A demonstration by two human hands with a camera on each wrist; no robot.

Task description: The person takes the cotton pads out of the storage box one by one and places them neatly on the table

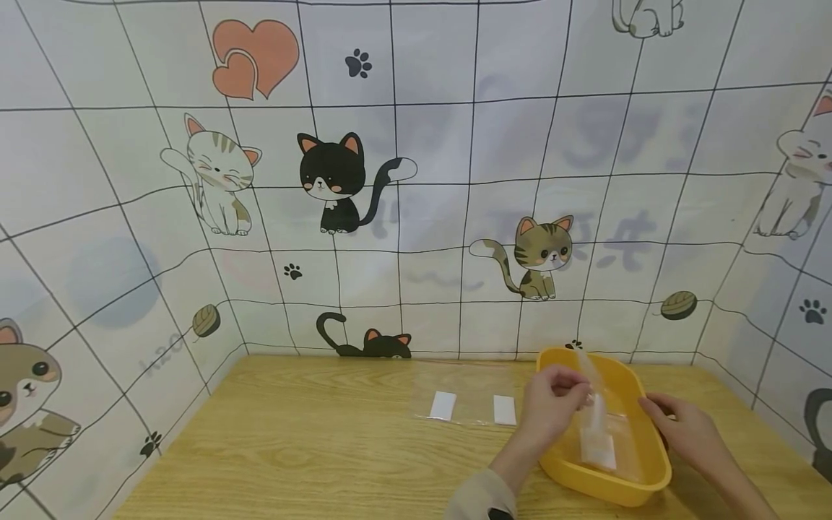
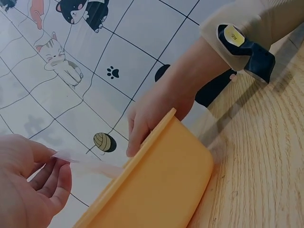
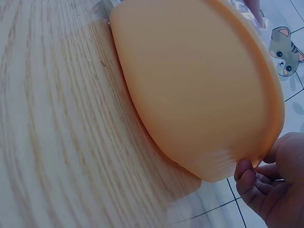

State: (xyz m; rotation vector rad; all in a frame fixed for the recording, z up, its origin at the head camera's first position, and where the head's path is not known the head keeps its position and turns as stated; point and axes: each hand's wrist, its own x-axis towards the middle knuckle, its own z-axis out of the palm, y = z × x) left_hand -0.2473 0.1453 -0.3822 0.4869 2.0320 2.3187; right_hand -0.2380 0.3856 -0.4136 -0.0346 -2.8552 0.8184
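Note:
A yellow plastic basin (image 1: 624,495) stands on the wooden table at the right. My left hand (image 1: 552,401) pinches the top of a clear plastic bag (image 1: 596,433) with a white label, and the bag hangs down into the basin. In the left wrist view that hand (image 2: 28,190) pinches the bag's thin edge (image 2: 85,164) above the basin (image 2: 161,185). My right hand (image 1: 682,430) grips the basin's right rim. The right wrist view shows its curled fingers (image 3: 270,185) under the rim of the basin (image 3: 199,85).
Two more clear bags with white labels (image 1: 442,404) (image 1: 503,409) lie flat on the table left of the basin. Walls with a cat-print cover (image 1: 390,217) close the table at the back and both sides.

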